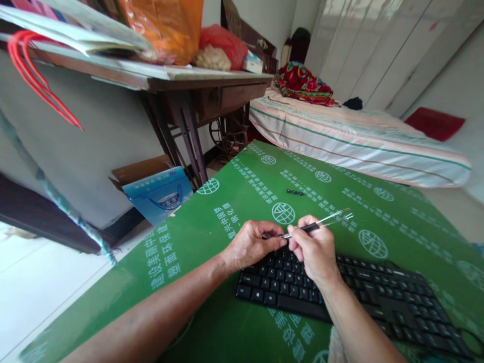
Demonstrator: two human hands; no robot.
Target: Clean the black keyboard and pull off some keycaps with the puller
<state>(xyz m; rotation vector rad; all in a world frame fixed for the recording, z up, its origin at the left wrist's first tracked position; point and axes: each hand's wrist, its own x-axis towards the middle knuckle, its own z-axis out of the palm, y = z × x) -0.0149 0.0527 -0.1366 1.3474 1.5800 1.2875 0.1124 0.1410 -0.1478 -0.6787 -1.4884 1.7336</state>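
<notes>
My right hand (315, 247) is closed around a keycap puller (312, 228) with a dark handle. Two thin metal wires with bent tips stick out from its far right end. At the puller's other end, the fingertips of my left hand (255, 244) pinch together over something dark and mostly hidden. Both hands are above the upper left part of a black keyboard (298, 290), which lies slantwise on the green table. Beyond the hands, several small black keycaps (295, 192) lie in a short row.
A green printed cover spreads over the table (212, 222). To the left stand a blue box (161, 194) on the floor and a wooden desk (212, 80) bearing bags and papers. A bed (359, 136) adjoins the far side. The keyboard's cable (474, 343) curls at right.
</notes>
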